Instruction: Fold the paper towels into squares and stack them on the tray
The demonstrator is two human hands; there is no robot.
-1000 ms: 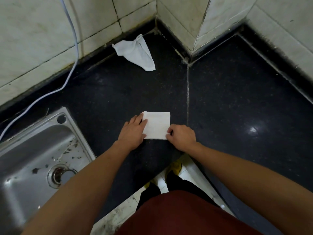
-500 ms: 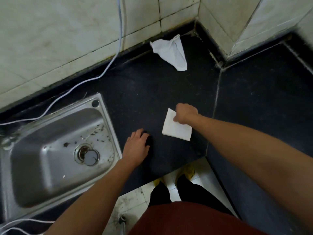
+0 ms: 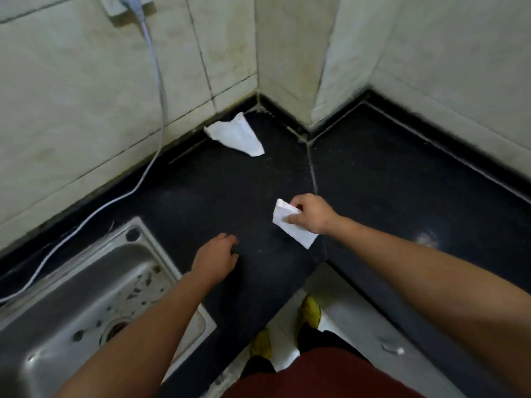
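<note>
Red garment [image 3: 316,379], perhaps yellow shoes [image 3: 311,310]

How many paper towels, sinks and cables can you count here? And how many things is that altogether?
Paper towels: 2 (folded white paper towel pinched in the right hand; crumpled white paper towel lying loose at the back)
Sinks: 1 (stainless steel sink)
Cables: 1 (white power cable)
Total: 4

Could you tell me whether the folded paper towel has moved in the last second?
Yes. Pinched by the right hand, the folded paper towel has shifted right, toward the countertop seam, and turned askew.
</note>
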